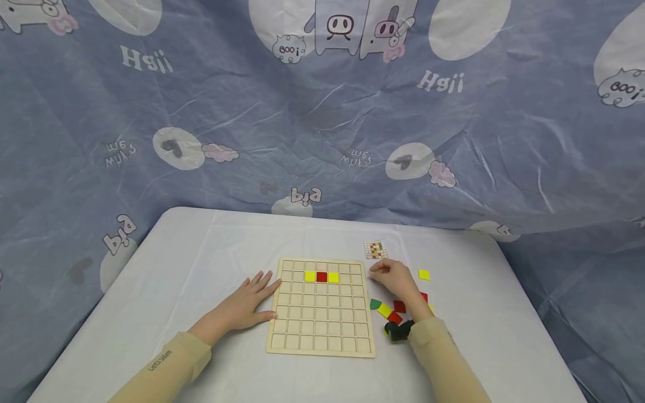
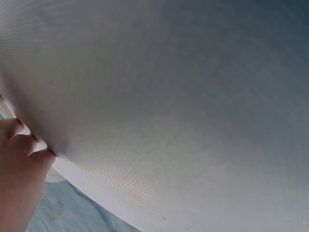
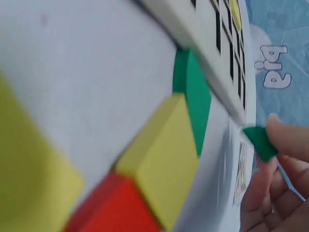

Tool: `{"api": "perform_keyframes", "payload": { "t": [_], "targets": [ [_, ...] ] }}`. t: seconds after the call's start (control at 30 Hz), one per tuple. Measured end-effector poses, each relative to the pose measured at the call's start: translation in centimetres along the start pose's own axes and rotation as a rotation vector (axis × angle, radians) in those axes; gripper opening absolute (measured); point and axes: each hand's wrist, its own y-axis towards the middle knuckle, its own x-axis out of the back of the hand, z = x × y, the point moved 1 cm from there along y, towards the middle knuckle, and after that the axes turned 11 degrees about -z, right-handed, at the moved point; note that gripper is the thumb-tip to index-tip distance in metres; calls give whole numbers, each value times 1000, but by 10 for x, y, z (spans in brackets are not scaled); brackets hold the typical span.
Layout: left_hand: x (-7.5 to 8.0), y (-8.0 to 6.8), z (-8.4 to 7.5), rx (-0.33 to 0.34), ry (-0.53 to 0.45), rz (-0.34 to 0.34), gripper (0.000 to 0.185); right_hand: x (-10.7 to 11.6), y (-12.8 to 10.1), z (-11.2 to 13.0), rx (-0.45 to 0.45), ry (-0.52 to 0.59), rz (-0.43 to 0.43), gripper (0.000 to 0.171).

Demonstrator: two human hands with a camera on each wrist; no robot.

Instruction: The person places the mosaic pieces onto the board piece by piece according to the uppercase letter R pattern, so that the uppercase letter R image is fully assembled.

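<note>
A wooden grid board [image 1: 321, 329] lies on the white table, with two yellow square tiles and a red square tile [image 1: 322, 277] set side by side in its second row from the far edge. My left hand [image 1: 247, 304] rests with spread fingers at the board's left edge. Beyond the board's right edge, my right hand [image 1: 395, 278] pinches a small green tile [image 3: 261, 142] between thumb and finger. In the left wrist view, part of the left hand [image 2: 24, 169] shows against the white surface.
Loose red, yellow and green tiles lie right of the board, including a green tile [image 1: 375, 304] and a yellow tile [image 1: 424, 274]. A dark object [image 1: 399, 331] sits by the right sleeve. A small printed pattern card [image 1: 375, 249] lies behind the right hand. A patterned blue cloth [image 1: 302, 123] hangs behind.
</note>
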Motion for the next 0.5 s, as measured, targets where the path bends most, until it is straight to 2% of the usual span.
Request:
{"api": "perform_keyframes", "payload": {
  "t": [0.17,0.37,0.5],
  "targets": [
    [0,0,0,-2,-13,-2,78,-8,-2,9,-15,73,-25,15],
    [0,0,-2,5,-11,2,78,-20,-6,18,-29,164,5,14],
    [1,0,-2,7,-8,3,78,-27,-9,24,-16,182,22,13]
  ]
}}
